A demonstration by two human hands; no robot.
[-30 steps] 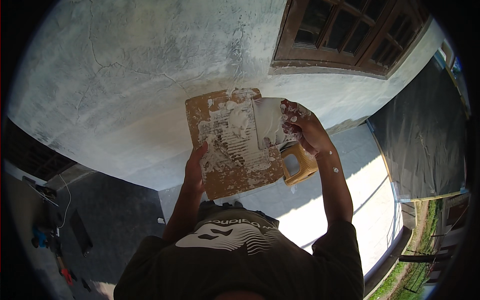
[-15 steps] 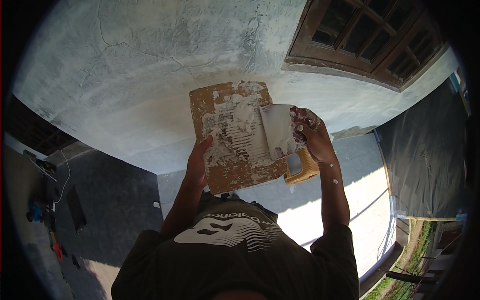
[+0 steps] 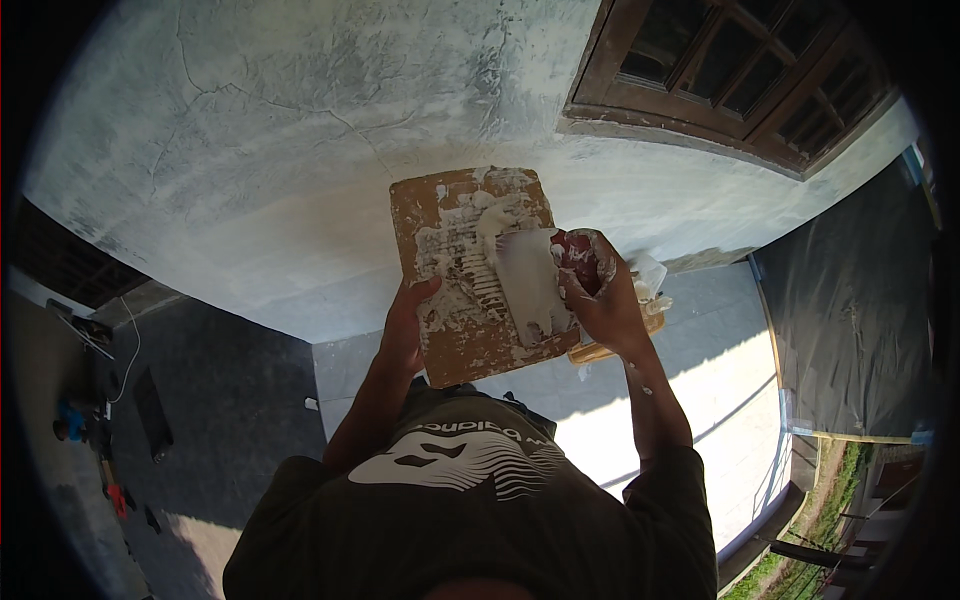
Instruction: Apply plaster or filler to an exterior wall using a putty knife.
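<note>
My left hand [image 3: 408,318] grips the left edge of a brown board [image 3: 460,352], its thumb lying on the face. White putty [image 3: 452,246] is smeared over the board's middle, partly in ridges. In my right hand [image 3: 606,300], the fingers are closed round the dark red handle of a wide putty knife [image 3: 531,282]. Its pale blade lies against the right part of the board, and putty clings to the handle and to my fingers. Splashes of putty dot my right forearm.
Ahead stands a whitish, cracked wall [image 3: 300,190] with a brown-framed window [image 3: 740,75] at upper right. A yellowish stool [image 3: 592,354] with a pale bag [image 3: 648,275] is partly hidden behind my right hand. Dark sheeting [image 3: 850,320] hangs at the right.
My right hand has drawn the putty knife left and slightly down across the board. The board has shifted a little right. More of the stool's load shows beside my hand.
</note>
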